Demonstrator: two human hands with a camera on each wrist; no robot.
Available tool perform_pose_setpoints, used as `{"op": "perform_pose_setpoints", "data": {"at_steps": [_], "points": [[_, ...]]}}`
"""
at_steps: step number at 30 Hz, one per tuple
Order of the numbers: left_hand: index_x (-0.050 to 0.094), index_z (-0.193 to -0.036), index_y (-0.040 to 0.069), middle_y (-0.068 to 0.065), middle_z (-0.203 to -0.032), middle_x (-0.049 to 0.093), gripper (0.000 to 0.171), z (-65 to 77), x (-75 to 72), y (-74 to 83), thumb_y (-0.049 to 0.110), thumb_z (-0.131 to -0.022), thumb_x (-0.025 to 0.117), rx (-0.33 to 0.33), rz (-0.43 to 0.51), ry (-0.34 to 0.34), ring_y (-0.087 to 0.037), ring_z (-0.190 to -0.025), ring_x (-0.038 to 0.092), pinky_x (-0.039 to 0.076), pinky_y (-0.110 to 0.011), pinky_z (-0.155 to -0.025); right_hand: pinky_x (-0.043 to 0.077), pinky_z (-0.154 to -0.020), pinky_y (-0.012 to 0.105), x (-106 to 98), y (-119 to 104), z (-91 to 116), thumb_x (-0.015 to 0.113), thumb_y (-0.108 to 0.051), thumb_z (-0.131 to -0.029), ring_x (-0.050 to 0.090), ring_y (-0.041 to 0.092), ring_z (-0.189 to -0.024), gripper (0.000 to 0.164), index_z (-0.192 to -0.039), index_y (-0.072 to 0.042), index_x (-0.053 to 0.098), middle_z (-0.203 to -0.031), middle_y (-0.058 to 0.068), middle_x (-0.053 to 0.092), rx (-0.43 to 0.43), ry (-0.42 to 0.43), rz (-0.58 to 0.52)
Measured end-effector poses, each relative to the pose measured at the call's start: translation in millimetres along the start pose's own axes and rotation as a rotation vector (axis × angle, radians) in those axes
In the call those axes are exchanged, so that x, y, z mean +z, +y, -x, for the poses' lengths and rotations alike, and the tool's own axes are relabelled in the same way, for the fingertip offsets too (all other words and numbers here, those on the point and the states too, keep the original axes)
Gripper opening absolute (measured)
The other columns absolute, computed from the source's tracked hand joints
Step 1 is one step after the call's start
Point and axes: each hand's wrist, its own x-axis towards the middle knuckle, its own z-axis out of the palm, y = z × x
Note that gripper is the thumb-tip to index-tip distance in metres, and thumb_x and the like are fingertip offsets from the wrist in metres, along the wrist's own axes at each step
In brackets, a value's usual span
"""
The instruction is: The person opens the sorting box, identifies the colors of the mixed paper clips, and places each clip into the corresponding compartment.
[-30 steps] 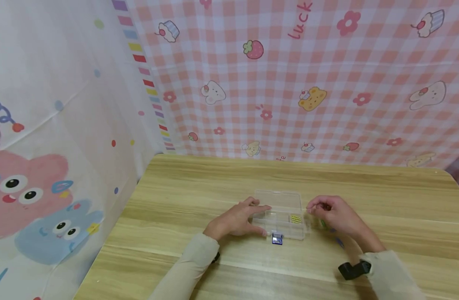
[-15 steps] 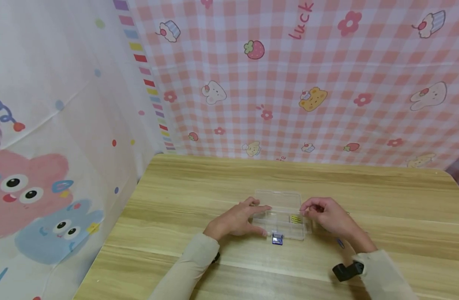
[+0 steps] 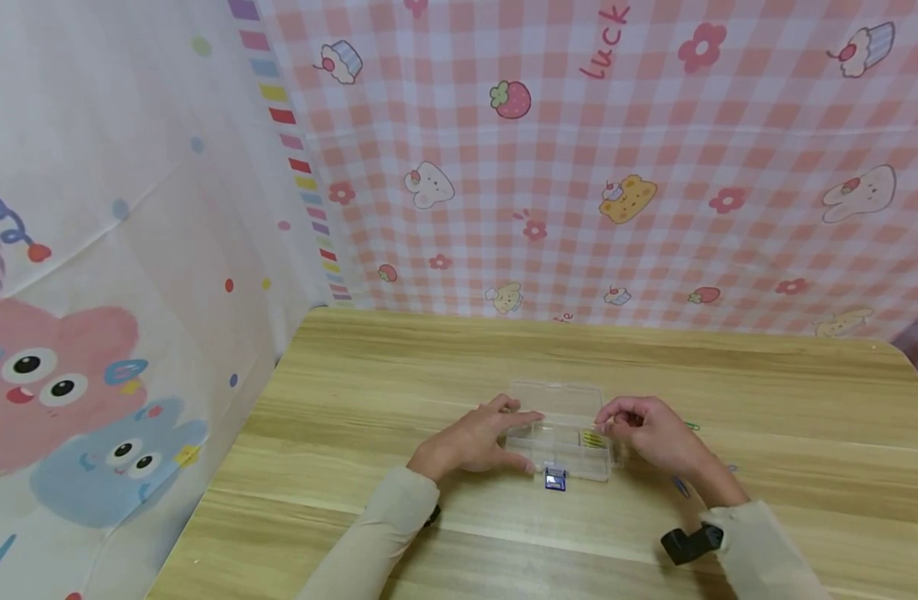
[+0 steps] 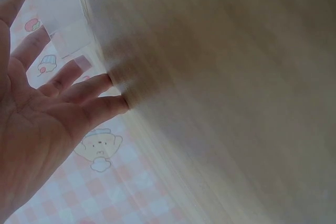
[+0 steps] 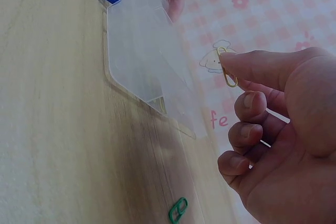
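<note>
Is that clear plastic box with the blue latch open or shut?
The clear box is open: in the head view, its flat transparent lid is folded back beyond the see-through compartments.

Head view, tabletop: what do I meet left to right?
Left hand → blue latch → yellow clips → right hand → green clip. Left out, since they overlap others' spans: clear box, blue clips.

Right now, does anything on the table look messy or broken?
I see nothing broken. But a green clip and a blue clip lie loose on the table, right of the open box, while yellow clips sit together inside it.
</note>
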Motion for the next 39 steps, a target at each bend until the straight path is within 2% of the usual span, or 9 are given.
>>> {"op": "perform_pose_setpoints", "data": {"at_steps": [6, 19, 23, 31, 39], "points": [[0.038, -0.152, 0.038, -0.004, -0.157, 0.032, 0.076, -0.2, 0.2, 0.5, 0.057, -0.085, 0.070, -0.003, 0.000, 0.001, -0.027, -0.139, 0.041, 0.035, -0.048, -0.114, 0.039, -0.054, 0.024, 1, 0, 0, 0.063, -0.007, -0.095, 0.046, 0.015, -0.067, 0.008, -0.097, -0.007, 0.071, -0.076, 0.004, 0.052, -0.018, 0.002, 0.028], [0.039, -0.152, 0.038, -0.004, -0.157, 0.032, 0.076, -0.5, -0.5, 3.0, 0.056, -0.085, 0.070, -0.003, 0.002, 0.005, -0.027, -0.138, 0.041, 0.039, -0.046, -0.112, 0.037, -0.052, 0.024, 2, -2, 1, 0.065, -0.009, -0.095, 0.044, 0.012, -0.063, 0.007, -0.095, -0.006, 0.071, -0.072, 0.003, 0.051, -0.052, -0.008, 0.006], [0.039, -0.152, 0.038, -0.003, -0.158, 0.033, 0.076, -0.6, -0.1, 4.1, 0.057, -0.085, 0.070, -0.004, -0.001, 0.005, -0.027, -0.139, 0.041, 0.039, -0.046, -0.112, 0.038, -0.054, 0.024, 1, -1, 3, 0.065, -0.011, -0.095, 0.045, 0.013, -0.065, 0.007, -0.096, -0.006, 0.071, -0.074, 0.003, 0.052, -0.034, -0.011, 0.008], [0.039, -0.152, 0.038, -0.003, -0.157, 0.033, 0.075, 0.2, 1.1, 3.1, 0.057, -0.085, 0.070, -0.006, 0.008, 0.008, -0.027, -0.139, 0.041, 0.037, -0.048, -0.113, 0.040, -0.055, 0.024, -10, -1, 10, 0.064, -0.009, -0.095, 0.047, 0.015, -0.070, 0.010, -0.100, -0.005, 0.071, -0.081, 0.006, 0.054, 0.000, 0.020, 0.014], [0.038, -0.152, 0.038, -0.004, -0.158, 0.032, 0.076, 0.3, 2.0, 1.8, 0.057, -0.085, 0.070, -0.008, -0.003, 0.009, -0.027, -0.138, 0.041, 0.039, -0.047, -0.112, 0.041, -0.053, 0.024, -24, 4, 20, 0.064, -0.012, -0.095, 0.046, 0.012, -0.066, 0.012, -0.102, -0.004, 0.071, -0.080, 0.006, 0.055, 0.002, 0.043, 0.026]]}}
